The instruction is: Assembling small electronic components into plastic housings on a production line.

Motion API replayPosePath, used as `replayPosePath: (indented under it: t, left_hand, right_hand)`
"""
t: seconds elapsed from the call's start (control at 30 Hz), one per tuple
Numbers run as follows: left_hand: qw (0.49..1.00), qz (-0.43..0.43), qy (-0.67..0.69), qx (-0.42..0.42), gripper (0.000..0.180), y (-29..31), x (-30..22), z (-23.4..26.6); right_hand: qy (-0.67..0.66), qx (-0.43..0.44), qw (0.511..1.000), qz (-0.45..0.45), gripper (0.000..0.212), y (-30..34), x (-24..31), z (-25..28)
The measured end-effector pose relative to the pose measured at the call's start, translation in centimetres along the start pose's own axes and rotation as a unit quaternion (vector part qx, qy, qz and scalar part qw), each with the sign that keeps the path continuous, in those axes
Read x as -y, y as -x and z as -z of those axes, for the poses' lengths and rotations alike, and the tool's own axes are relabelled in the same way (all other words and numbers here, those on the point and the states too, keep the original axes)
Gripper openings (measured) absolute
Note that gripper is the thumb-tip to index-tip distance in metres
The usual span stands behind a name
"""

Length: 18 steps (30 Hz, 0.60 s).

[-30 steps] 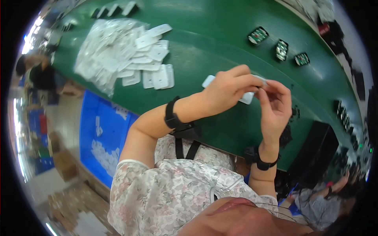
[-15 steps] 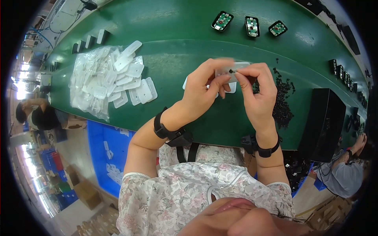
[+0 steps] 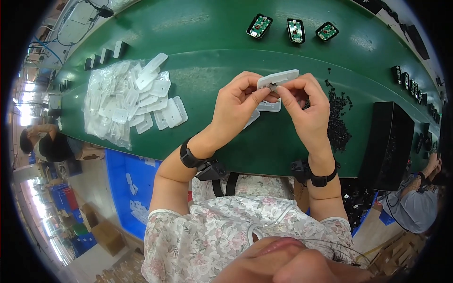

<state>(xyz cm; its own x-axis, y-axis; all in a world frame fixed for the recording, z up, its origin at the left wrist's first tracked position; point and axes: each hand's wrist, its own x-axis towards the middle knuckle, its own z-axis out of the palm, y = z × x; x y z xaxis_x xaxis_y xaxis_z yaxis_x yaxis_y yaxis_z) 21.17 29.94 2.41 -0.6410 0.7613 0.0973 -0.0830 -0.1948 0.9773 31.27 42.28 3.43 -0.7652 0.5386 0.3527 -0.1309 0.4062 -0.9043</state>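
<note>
Between my two hands, above the green table, a white plastic cover is held tilted. My left hand pinches its left end, thumb below it. On its right end the fingers of my right hand are closed, the thumb pressing toward the underside. A small dark part shows at the cover's underside between the two thumbs; its exact shape is hard to make out. Beneath my hands another white cover lies on the table, partly hidden. To the right of my right hand spreads a pile of small black parts.
Many white covers spill from a clear plastic bag at left. Black housings with green circuit boards stand at the far side. A black box is at right, a blue bin below left. Another person sits at far right.
The white cover has been turned up from lying flatter to a steeper tilt. My left fingers, blurred before, now grip its left end, and both thumbs meet under it.
</note>
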Motion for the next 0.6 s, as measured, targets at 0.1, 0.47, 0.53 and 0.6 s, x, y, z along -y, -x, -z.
replayPosePath:
  t: [0.1,0.47,0.53,0.6]
  left_hand:
    - [1.0,-0.02,-0.012,0.0,0.011,0.0,0.0,0.0]
    - [0.986,-0.122,-0.116,-0.016,0.007,0.2,0.8,-0.5]
    - [0.973,-0.159,-0.165,-0.021,0.005,0.3,0.9,-0.5]
    - [0.975,-0.158,-0.152,-0.024,0.005,0.1,0.9,-0.2]
  right_hand:
    - [-0.008,0.002,1.0,-0.015,0.006,0.0,0.0,0.1]
    - [0.03,-0.009,0.999,0.026,0.006,0.0,-0.4,-0.3]
    - [0.111,-0.029,0.986,0.125,0.008,-0.1,-1.3,-0.6]
    - [0.152,-0.035,0.971,0.182,0.009,-0.3,-1.5,-0.9]
